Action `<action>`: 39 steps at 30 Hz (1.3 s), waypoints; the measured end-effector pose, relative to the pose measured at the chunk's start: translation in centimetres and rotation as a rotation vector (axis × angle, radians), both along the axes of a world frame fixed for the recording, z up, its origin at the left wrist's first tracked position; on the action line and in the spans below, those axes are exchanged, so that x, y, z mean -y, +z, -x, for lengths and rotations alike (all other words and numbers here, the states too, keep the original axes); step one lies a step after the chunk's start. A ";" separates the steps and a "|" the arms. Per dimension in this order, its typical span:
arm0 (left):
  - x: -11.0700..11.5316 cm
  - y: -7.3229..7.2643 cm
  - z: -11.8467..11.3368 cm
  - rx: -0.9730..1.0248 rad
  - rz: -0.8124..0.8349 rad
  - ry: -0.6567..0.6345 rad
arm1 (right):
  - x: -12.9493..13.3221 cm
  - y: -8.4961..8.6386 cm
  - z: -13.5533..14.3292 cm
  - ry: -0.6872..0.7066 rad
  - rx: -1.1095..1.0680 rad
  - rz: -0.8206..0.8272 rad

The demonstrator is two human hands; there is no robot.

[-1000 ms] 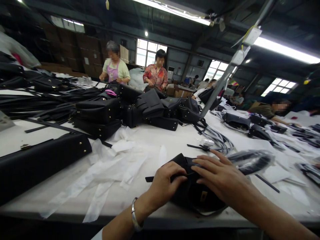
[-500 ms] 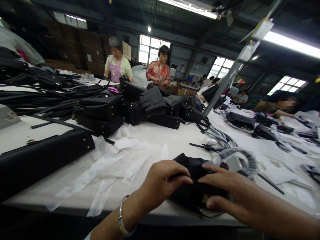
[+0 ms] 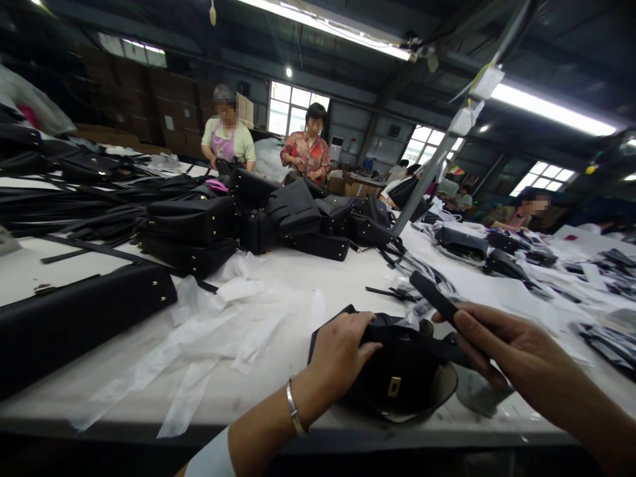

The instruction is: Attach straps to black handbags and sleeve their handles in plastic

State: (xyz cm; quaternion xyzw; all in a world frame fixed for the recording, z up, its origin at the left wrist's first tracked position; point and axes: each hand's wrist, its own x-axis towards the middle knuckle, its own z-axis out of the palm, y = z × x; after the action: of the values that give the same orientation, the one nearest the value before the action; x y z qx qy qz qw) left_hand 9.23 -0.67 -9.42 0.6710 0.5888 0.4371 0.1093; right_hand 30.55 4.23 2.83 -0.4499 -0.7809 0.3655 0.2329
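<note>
A black handbag with a gold clasp plate lies at the table's front edge, its mouth facing me. My left hand pinches the bag's upper edge between thumb and fingers. To the right, my right hand grips a black strap, whose rounded end sticks up past the fingers; its other part runs toward the bag. Whether the strap is joined to the bag is hidden by the dark material. A grey cylindrical object stands beneath my right hand.
White tissue strips lie left of the bag. A long black bag rests at the left, and more black bags are piled behind. A slanted metal pole rises at mid-right. Two people stand across the table.
My right hand has moved from the bag's top out to the right, now lifting the black strap. The bag's mouth and gold clasp plate have come into view. My left hand stays on the edge.
</note>
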 end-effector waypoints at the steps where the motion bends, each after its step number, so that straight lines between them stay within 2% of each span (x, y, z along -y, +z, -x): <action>1: 0.0 -0.1 0.0 0.020 0.001 0.006 | 0.0 -0.5 0.0 0.013 0.066 -0.001; 6: 0.1 -0.9 0.5 0.323 0.007 -0.049 | -0.6 -2.8 0.5 0.153 0.338 -0.073; 11: 0.2 -1.7 0.0 0.534 0.024 -0.066 | -1.1 -4.0 1.0 0.169 0.449 -0.186; 15: 0.2 -2.1 -0.3 0.518 0.001 -0.063 | -1.4 -3.8 1.1 0.204 0.556 -0.214; 23: 0.2 -2.3 -0.4 0.338 -0.124 -0.094 | -2.4 -2.1 2.4 0.335 0.632 -0.225; 30: 0.5 -2.6 -0.5 0.294 -0.235 -0.151 | -2.8 -2.8 3.9 0.487 0.609 -0.189; 32: 0.4 -2.9 -0.6 0.313 -0.238 -0.132 | -2.5 -3.2 4.6 0.484 0.622 -0.226; 35: 0.2 -3.2 -0.7 0.373 -0.207 -0.076 | -2.1 -3.7 5.2 0.412 0.700 -0.374; 39: 0.4 -2.8 -0.5 0.442 -0.119 -0.060 | -2.2 -3.5 4.6 0.381 0.782 -0.499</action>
State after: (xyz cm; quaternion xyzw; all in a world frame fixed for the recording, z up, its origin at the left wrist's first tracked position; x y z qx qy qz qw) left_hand 9.70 -1.07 -12.23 0.5815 0.5036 0.6038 0.2089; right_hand 25.91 6.42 -0.65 -0.3331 -0.9417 0.0075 -0.0478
